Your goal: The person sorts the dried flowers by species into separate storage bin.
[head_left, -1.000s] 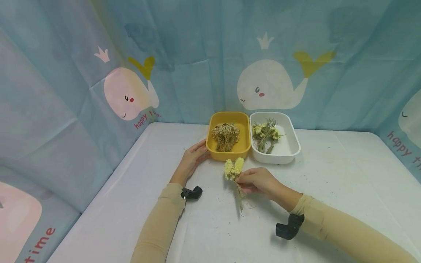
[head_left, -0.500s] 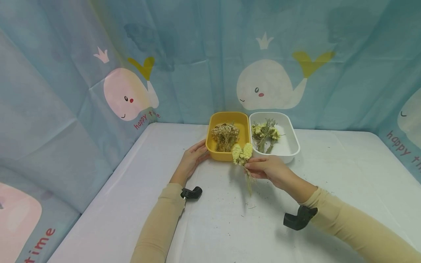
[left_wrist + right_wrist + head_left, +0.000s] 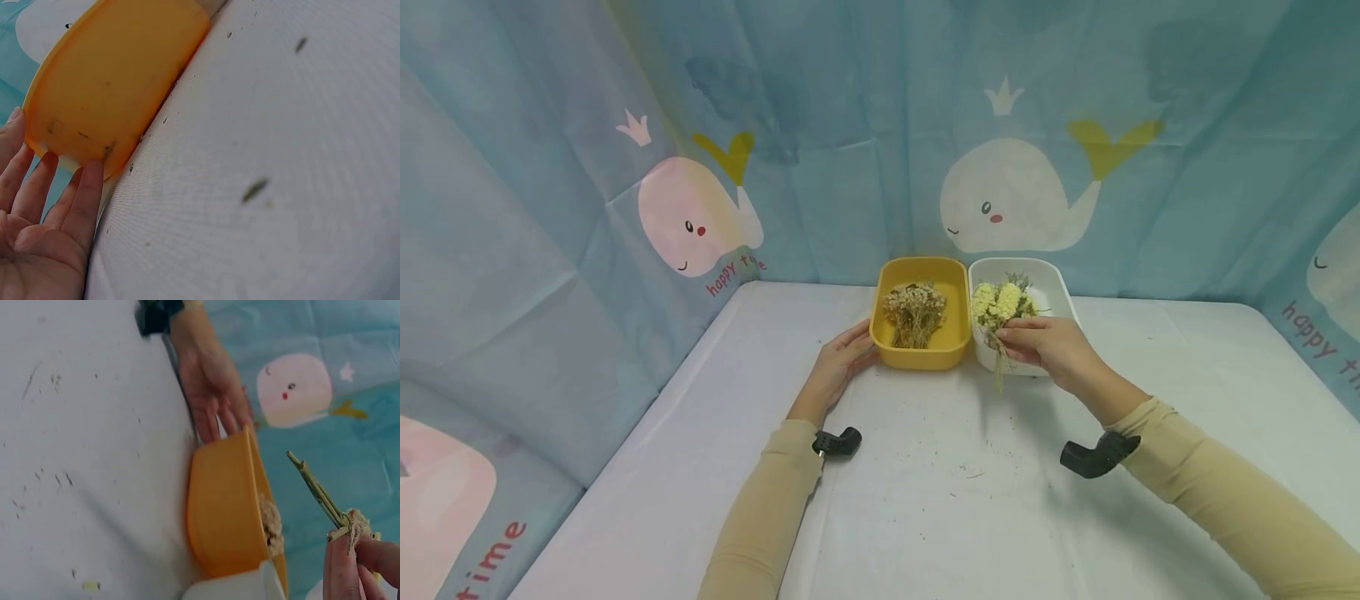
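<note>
My right hand (image 3: 1051, 346) pinches a small bunch of pale yellow dried flowers (image 3: 997, 302) by its stems, over the front of the white tray (image 3: 1062, 302). In the right wrist view twine (image 3: 356, 526) shows around the stems near the fingertips. Other dried flowers in the white tray are partly hidden behind the held bunch and the hand. My left hand (image 3: 837, 367) touches the left side of the yellow tray (image 3: 958, 321) with extended fingers (image 3: 87, 194). Inside that tray lies a bunch of beige dried flowers (image 3: 915, 310).
Both trays stand side by side on the white table (image 3: 880, 500), near its back edge. Plant crumbs (image 3: 255, 190) are scattered over the cloth. Behind rises a blue curtain (image 3: 842, 192) printed with whales. Each wrist carries a black camera (image 3: 1100, 455).
My right hand has carried the yellow bunch up and to the right, from in front of the yellow tray to over the white one. My left hand has stayed in place.
</note>
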Action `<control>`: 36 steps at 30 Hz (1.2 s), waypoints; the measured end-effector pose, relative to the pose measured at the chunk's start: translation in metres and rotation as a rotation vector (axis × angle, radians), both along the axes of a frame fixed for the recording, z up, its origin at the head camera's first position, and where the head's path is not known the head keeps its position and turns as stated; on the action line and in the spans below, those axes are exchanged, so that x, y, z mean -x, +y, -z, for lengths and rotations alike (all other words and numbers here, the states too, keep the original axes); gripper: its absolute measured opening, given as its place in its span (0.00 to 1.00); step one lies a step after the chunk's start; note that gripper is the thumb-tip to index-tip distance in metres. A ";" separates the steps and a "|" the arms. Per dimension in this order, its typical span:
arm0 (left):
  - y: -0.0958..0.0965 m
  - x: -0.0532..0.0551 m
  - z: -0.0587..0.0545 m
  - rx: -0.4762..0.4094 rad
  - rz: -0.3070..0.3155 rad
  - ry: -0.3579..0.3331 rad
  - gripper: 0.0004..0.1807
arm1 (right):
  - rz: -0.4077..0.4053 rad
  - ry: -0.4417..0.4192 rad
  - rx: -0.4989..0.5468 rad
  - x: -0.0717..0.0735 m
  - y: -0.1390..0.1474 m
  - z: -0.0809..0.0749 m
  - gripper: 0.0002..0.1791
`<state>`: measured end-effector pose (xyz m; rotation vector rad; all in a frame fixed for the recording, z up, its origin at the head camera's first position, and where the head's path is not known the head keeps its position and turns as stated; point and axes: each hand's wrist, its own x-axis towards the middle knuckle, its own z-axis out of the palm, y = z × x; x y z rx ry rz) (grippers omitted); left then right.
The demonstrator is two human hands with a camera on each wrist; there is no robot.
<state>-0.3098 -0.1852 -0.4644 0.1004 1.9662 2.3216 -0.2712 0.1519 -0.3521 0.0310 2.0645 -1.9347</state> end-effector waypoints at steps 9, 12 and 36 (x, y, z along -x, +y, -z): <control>0.000 0.001 0.001 -0.001 -0.003 0.003 0.27 | 0.085 -0.020 -0.013 0.029 0.013 0.001 0.28; -0.001 0.001 0.001 -0.005 0.001 0.002 0.27 | 0.121 -0.033 -0.025 0.041 0.016 0.003 0.31; 0.004 0.001 0.001 -0.007 0.012 -0.016 0.28 | 0.281 -0.061 -0.064 0.081 0.021 0.031 0.29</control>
